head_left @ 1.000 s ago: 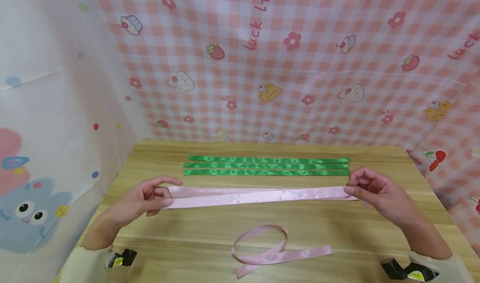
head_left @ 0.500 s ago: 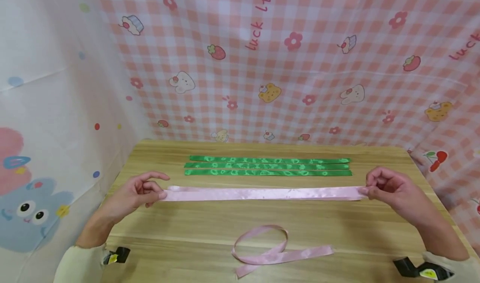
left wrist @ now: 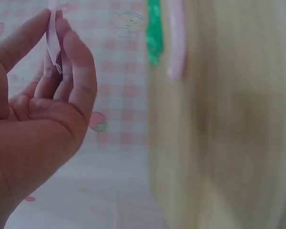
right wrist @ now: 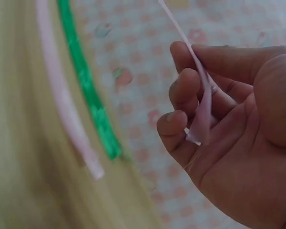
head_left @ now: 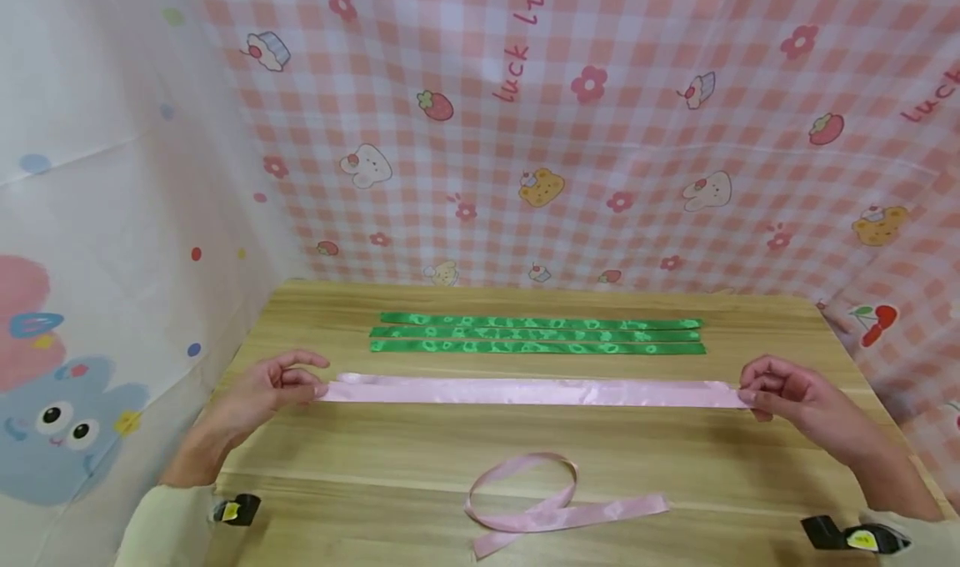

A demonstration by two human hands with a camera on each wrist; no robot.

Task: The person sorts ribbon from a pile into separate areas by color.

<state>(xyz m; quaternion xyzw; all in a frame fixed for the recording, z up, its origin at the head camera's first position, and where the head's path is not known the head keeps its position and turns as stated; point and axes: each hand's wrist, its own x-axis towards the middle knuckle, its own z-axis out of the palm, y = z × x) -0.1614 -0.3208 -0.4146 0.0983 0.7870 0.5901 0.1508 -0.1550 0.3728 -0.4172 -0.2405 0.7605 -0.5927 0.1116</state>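
Observation:
Between my hands a pink satin ribbon point(head_left: 540, 393) stretches flat and straight across the table. My left hand point(head_left: 268, 388) pinches its left end between thumb and fingertip, and my right hand point(head_left: 783, 393) pinches the right end. In the right wrist view the short tail of the held ribbon point(right wrist: 200, 119) hangs into the palm. Another pink ribbon point(left wrist: 177, 43) lies on the table below, mostly hidden by the held one in the head view. Nearer me, a third pink ribbon point(head_left: 581, 514) lies in a loose loop.
Three green ribbons point(head_left: 536, 348) lie parallel along the far part of the wooden table point(head_left: 360, 484). A pink checked cloth point(head_left: 480, 150) hangs behind the table, and a white printed cloth point(head_left: 112, 200) hangs at the left.
My hands have moved apart, pulling the held ribbon from a slight slant to straight and level. It now overlaps most of the pink ribbon on the table. The looped and green ribbons stay put.

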